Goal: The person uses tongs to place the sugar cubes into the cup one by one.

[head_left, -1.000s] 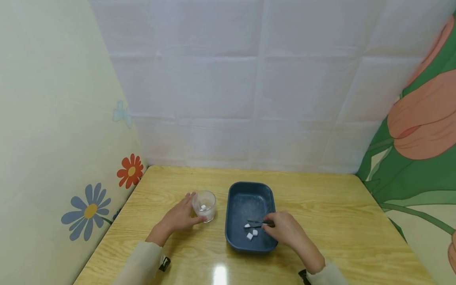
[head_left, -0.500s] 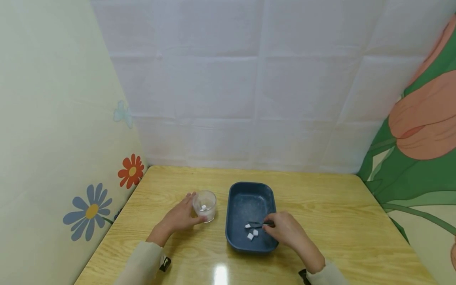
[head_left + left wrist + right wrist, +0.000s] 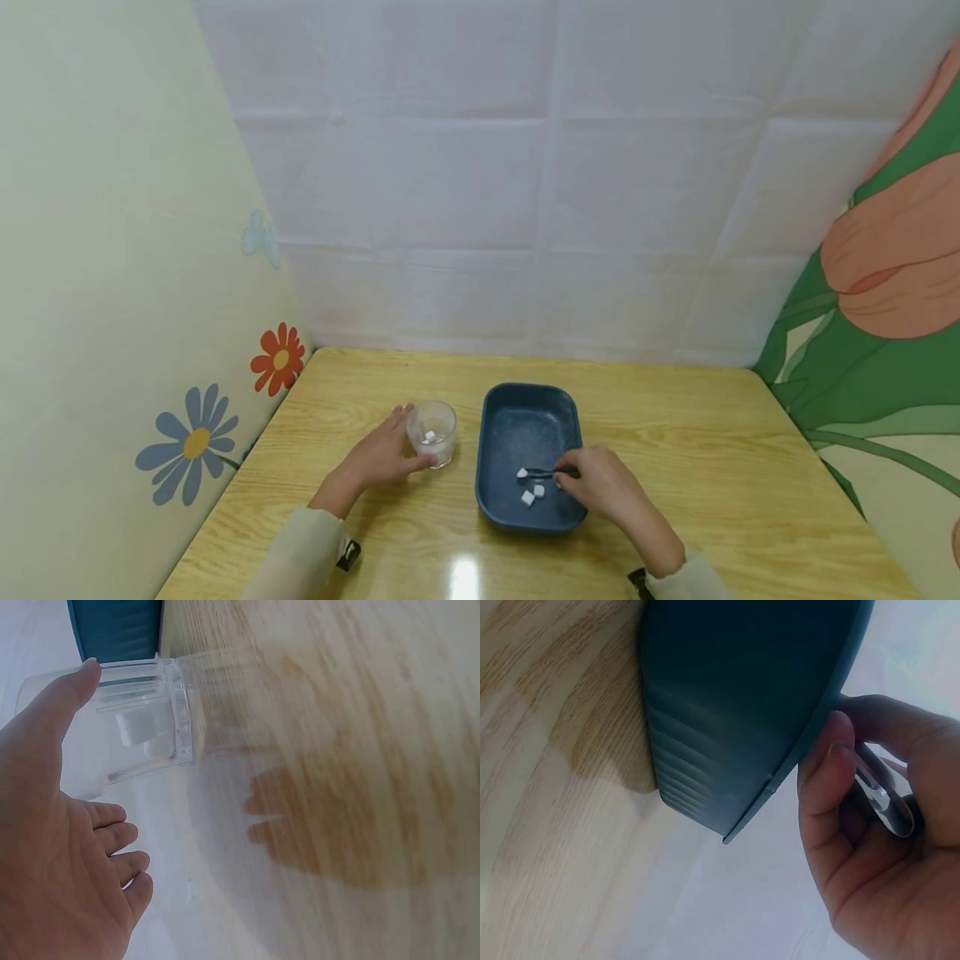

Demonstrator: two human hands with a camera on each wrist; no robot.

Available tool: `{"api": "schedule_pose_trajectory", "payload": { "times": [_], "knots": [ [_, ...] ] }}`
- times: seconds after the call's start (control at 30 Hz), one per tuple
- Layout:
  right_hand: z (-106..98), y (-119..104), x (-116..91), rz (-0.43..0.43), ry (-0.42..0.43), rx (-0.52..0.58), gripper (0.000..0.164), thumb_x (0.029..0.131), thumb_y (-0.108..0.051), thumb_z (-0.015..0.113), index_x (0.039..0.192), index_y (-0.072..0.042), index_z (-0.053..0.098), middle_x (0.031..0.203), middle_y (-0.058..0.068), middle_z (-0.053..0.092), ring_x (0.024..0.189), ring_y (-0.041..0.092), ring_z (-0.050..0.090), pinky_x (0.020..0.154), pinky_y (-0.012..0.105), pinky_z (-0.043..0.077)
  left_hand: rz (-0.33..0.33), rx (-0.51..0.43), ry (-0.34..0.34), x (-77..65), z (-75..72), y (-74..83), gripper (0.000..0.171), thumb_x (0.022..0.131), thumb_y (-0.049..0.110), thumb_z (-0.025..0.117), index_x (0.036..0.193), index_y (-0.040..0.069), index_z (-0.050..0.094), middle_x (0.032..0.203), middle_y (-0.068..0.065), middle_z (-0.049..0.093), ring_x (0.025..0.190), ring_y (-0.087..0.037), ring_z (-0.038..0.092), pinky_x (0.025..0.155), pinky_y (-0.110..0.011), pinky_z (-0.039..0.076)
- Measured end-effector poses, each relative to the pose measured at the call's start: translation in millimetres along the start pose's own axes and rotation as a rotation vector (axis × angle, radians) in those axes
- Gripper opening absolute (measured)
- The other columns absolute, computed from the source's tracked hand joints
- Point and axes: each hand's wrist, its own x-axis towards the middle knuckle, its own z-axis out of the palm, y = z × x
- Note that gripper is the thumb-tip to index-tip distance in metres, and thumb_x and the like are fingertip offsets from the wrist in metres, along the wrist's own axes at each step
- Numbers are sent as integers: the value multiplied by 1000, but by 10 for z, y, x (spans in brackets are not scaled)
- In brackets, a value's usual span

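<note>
In the head view, my left hand [image 3: 378, 458] holds a clear drinking glass [image 3: 442, 457] from the left, its thumb on the near side. Small white cubes [image 3: 138, 724] lie at the bottom of the glass, which stands upright on the table. My right hand [image 3: 600, 483] pinches a pair of dark metal tweezers [image 3: 543, 473] over the near right rim of the dark blue tray [image 3: 517, 433]. A white cube [image 3: 522, 473] sits between the tweezer tips. Two more cubes lie beside each other on the tray's floor, a front one [image 3: 527, 498] and a back one [image 3: 539, 492].
The glass and the tray stand side by side on a wood-grain table [image 3: 660, 417], a narrow gap between them. A white sheet [image 3: 450, 183] hangs behind the table. Flower-printed cloth [image 3: 197, 443] borders the left, and tulip-printed cloth [image 3: 892, 275] the right.
The tweezer tips, spread apart one second ago, have closed together on the cube at the left, which is slightly raised. My left hand and the glass have stayed put.
</note>
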Motion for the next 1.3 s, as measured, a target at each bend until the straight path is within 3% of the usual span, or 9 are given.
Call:
{"api": "schedule_pose_trajectory", "payload": {
  "times": [0.27, 0.97, 1.3],
  "knots": [
    [-10, -22, 10, 25, 16, -13, 6, 81, -18, 71, 84, -14, 74, 78, -7, 68, 71, 7, 61, 60, 26, 49, 7, -7, 1, -2, -6, 11, 104, 76, 67, 60, 149, 5, 20, 154, -9, 21, 142, -28, 18, 109, -49, 27],
    [-153, -130, 72, 23, 19, 12, 9, 84, -18, 68, 89, -14, 74, 79, -8, 67, 67, 3, 59, 57, 21, 48, 2, -5, -1, 9, 25, -13, 106, 75, 69, 59, 150, 7, 18, 155, -8, 20, 142, -27, 17, 109, -49, 28],
    [-213, -192, 96, 4, 62, 2, 10, 84, -19, 68, 90, -14, 74, 81, -7, 69, 68, 3, 60, 58, 20, 48, -4, -1, -15, 5, 7, 0, 106, 75, 70, 59, 150, 7, 18, 155, -9, 20, 142, -27, 18, 109, -48, 28]
  ]
}}
